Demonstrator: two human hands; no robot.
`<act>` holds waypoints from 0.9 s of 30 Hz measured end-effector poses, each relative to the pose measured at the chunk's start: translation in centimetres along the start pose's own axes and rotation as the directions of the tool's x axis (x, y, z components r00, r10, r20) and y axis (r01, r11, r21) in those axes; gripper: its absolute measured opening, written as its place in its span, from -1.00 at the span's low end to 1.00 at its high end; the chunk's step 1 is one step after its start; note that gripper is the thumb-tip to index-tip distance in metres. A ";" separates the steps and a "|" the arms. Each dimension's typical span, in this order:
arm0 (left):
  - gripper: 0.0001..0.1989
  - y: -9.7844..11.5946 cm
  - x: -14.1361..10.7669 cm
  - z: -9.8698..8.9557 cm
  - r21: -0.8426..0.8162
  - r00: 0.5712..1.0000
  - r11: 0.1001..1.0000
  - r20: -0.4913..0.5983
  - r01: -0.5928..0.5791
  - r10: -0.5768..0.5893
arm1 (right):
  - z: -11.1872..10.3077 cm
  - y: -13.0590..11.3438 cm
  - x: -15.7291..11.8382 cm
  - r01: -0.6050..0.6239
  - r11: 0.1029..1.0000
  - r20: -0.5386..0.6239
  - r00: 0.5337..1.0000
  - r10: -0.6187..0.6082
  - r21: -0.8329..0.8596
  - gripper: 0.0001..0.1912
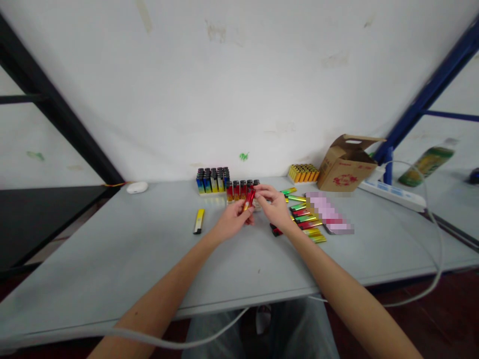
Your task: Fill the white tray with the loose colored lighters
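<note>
My left hand (235, 219) pinches the red lighter (248, 200) in front of the standing red lighters (236, 190), maybe to steady it. My right hand (275, 203) meets it; I can't tell if it's pinching.

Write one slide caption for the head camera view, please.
A red lighter between left grip and right grip, above a gray table, with rows of upright lighters behind.

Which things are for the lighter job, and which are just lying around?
Seems part of the job:
red lighter in the left hand
standing lighters behind the hands
loose lighters to the right

Probably just lying about:
white case
power strip
bottle
</note>
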State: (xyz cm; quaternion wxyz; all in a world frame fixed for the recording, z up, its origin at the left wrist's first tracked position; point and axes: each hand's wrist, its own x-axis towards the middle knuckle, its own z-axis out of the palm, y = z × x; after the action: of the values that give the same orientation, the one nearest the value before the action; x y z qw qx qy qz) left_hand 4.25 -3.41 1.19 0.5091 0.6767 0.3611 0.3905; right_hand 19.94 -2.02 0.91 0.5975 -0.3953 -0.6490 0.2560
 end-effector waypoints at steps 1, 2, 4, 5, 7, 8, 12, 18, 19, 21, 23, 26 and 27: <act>-0.72 0.0 -0.1 0.0 0.023 1.000 1.000 -0.003 0.000 0.000 | 0.0 0.1 0.0 -0.003 1.000 0.004 1.000 0.003 0.004 -0.80; -0.73 -0.1 -0.2 0.0 0.043 1.000 0.999 -0.003 0.000 0.000 | 0.0 0.1 0.0 -0.006 1.000 0.011 1.000 0.006 0.009 -0.80; -0.75 -0.2 -0.4 0.1 0.066 1.000 0.998 0.008 0.003 -0.004 | 0.0 0.3 0.1 -0.011 1.000 0.028 1.000 0.010 0.020 -0.80; -0.75 -0.3 -0.5 0.2 0.066 1.000 0.998 0.022 0.002 -0.004 | 0.0 0.3 0.1 -0.014 1.000 0.034 0.999 0.013 0.026 -0.80; -0.75 -0.5 -0.5 0.2 0.044 0.998 0.999 0.058 -0.002 -0.001 | 0.0 0.4 0.1 -0.022 0.999 0.040 0.999 0.020 0.044 -0.80; -0.74 -0.6 -0.6 0.2 0.030 0.997 1.000 0.074 -0.004 0.002 | 0.0 0.4 0.0 -0.026 0.998 0.041 0.999 0.024 0.056 -0.80; -0.69 -0.7 -0.5 0.2 -0.029 0.994 1.000 0.113 0.000 0.003 | 0.1 0.3 0.0 -0.030 0.997 0.030 0.999 0.028 0.077 -0.80; -0.60 -0.4 -0.5 0.2 -0.182 0.989 0.982 0.142 0.056 -0.030 | 0.2 0.5 -0.1 -0.042 0.996 0.013 0.999 0.041 0.074 -0.78; -0.60 -0.4 -0.5 0.2 -0.204 0.989 0.976 0.143 0.071 -0.042 | 0.3 0.6 -0.1 -0.051 0.996 0.013 0.999 0.050 0.076 -0.78; -0.59 -0.4 -0.5 0.1 -0.242 0.986 0.965 0.150 0.106 -0.070 | 0.4 0.6 -0.2 -0.075 0.993 0.009 0.997 0.074 0.086 -0.77; -0.58 -0.4 -0.5 -0.1 -0.270 0.983 0.953 0.158 0.134 -0.093 | 0.5 0.7 -0.3 -0.103 0.989 0.001 0.995 0.103 0.108 -0.77; -0.58 -0.5 -0.4 -0.2 -0.294 0.981 0.943 0.156 0.156 -0.114 | 0.8 0.8 -0.4 -0.138 0.982 -0.013 0.990 0.141 0.133 -0.78; -0.58 -0.5 -0.4 -0.2 -0.300 0.981 0.940 0.156 0.163 -0.120 | 0.8 0.8 -0.4 -0.147 0.980 -0.020 0.988 0.151 0.136 -0.79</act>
State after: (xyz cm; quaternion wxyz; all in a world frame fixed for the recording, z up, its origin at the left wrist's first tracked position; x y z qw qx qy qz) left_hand 3.86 -3.58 0.68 0.6594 0.5850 0.3075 0.3583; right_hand 19.30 -1.76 -0.13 0.6118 -0.4053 -0.5898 0.3370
